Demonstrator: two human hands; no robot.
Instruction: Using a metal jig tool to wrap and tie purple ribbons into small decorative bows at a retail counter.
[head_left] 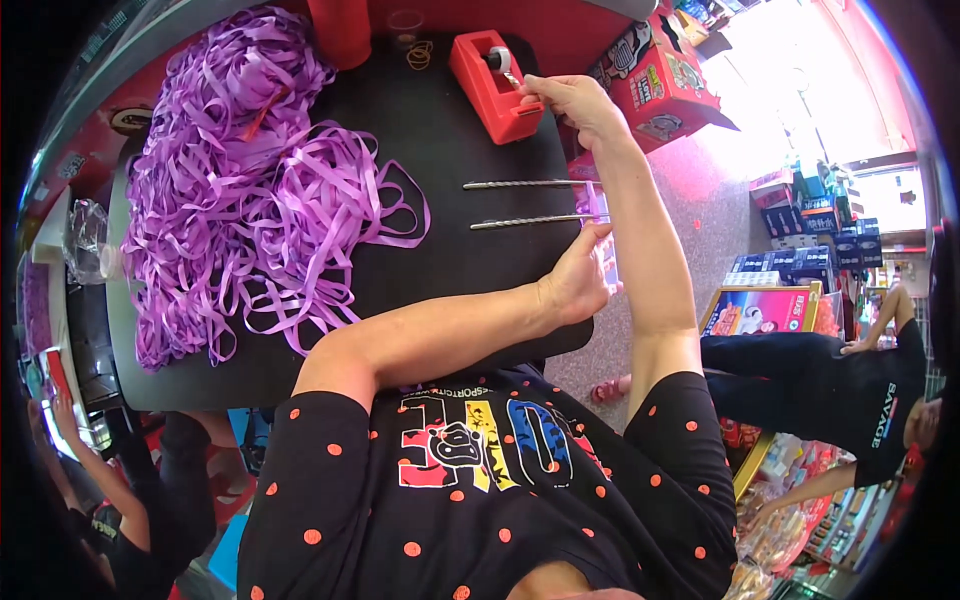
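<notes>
A red tape dispenser (503,107) stands at the far side of the black table. At its cutting end the fingers of my right hand (580,105) are pinched together on the end of the clear tape (511,78). My left hand (580,278) is closed at the table's right edge, around purple ribbon (613,272) that hangs there. Two thin metal rods (520,184) stick out leftward over the tabletop, with ribbon at their right ends. My right forearm partly hides that ribbon. Most of my left fingers are out of sight.
A large tangled heap of purple ribbon (235,180) covers the left of the black table (440,270). Rubber bands (419,55) lie near the back. A red printed box (655,85) stands beyond the dispenser. Another person (815,390) is at the right, near stacked goods (820,225).
</notes>
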